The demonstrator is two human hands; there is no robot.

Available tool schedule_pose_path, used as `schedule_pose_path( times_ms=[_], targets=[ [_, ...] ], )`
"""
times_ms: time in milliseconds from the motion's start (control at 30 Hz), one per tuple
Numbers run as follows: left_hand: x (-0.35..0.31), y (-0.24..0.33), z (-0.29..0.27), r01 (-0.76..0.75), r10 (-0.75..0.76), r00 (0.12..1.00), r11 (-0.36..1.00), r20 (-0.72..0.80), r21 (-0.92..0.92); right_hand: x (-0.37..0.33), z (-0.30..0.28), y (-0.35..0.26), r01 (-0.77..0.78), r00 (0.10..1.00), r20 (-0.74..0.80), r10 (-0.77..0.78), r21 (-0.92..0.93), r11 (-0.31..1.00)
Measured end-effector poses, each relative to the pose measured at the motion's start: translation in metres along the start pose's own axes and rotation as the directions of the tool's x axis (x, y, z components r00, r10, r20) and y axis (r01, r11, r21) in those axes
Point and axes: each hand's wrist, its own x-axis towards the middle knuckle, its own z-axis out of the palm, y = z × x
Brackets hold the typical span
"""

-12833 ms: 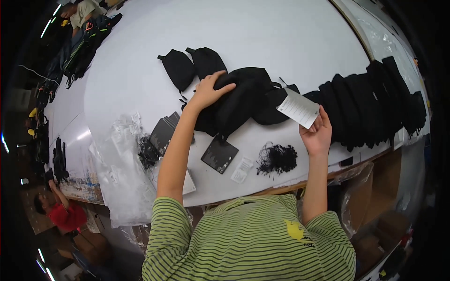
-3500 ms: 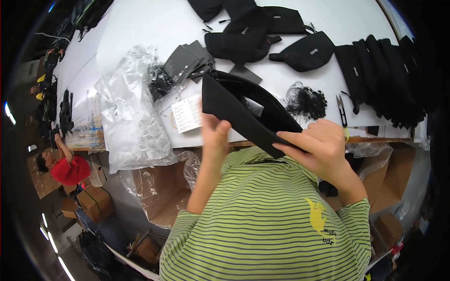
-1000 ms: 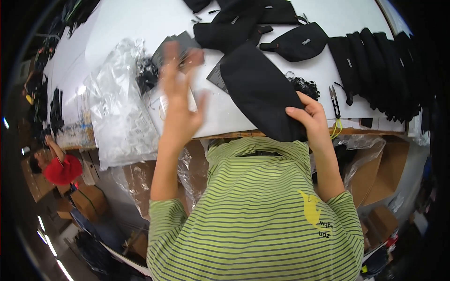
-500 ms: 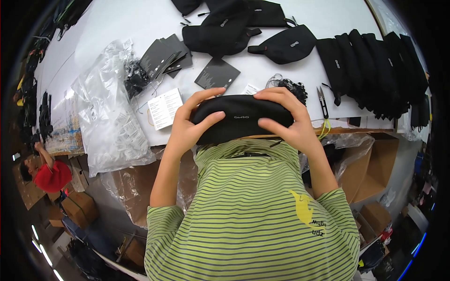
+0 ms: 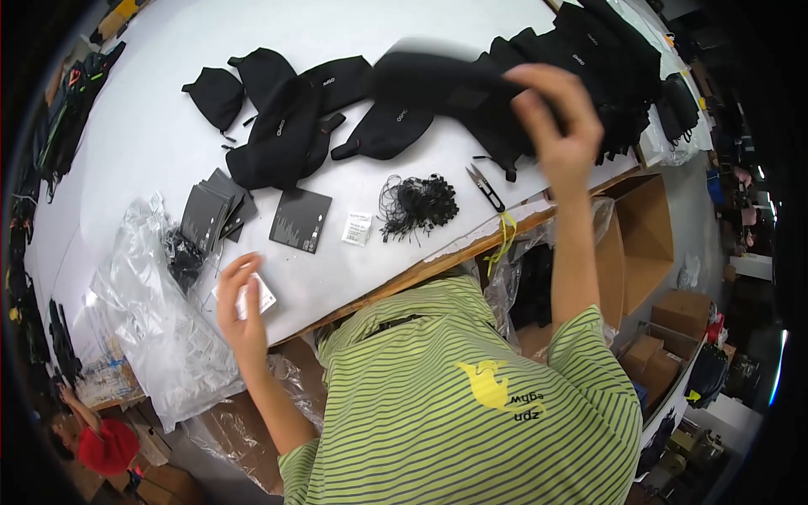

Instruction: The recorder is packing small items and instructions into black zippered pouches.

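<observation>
My right hand (image 5: 562,126) is closed on the right end of a black pouch (image 5: 429,80), which is smeared by motion above the far right part of the table. My left hand (image 5: 241,307) is open, fingers apart, over a small stack of white printed cards (image 5: 266,295) at the near edge. Beyond it lie a dark grey card (image 5: 300,220) and a fanned pile of similar cards (image 5: 206,210). Several black waist bags, among them one with a strap (image 5: 391,130), rest farther back. A row of black bags (image 5: 593,55) lies at the far right.
A bunch of thin black cords (image 5: 425,206) and a small white packet (image 5: 357,227) lie mid-table. Thread snips (image 5: 486,189) with a yellow cord (image 5: 502,244) sit by the wooden edge. Clear plastic bags (image 5: 160,320) hang at left; a cardboard box (image 5: 644,236) stands at right.
The pouch, before held in both hands near my body, has moved away and right in my right hand. My left hand has let go and moved left to the white cards. The view has turned.
</observation>
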Motion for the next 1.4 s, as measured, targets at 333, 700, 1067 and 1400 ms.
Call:
schedule_pose_path(
  times_ms=[333, 700, 1067, 1400],
  targets=[
    [-0.04, -0.075, -0.022, 0.385, -0.331, 0.92, 0.675, -0.208, 0.63, -0.007, -0.071, 0.133, 0.075, 0.994, 0.108, 0.006, -0.727, 0.683],
    [-0.052, -0.095, -0.009, 0.48, -0.39, 0.877, 0.715, -0.281, 0.509, -0.094, 0.058, 0.026, -0.399, 0.745, 0.523, 0.414, -0.148, 0.905],
    [-0.054, -0.076, 0.002, 0.492, -0.236, 0.827, 0.743, -0.509, 0.454, -0.133, 0.145, -0.006, 0.055, 0.612, 0.762, 0.213, -0.31, 0.949],
    [-0.04, 0.009, 0.01, 0.455, -0.607, 0.788, 0.686, -0.101, -0.568, -0.101, 0.107, -0.046, -0.809, 0.555, 0.695, 0.458, 0.321, 0.492]
  ],
)
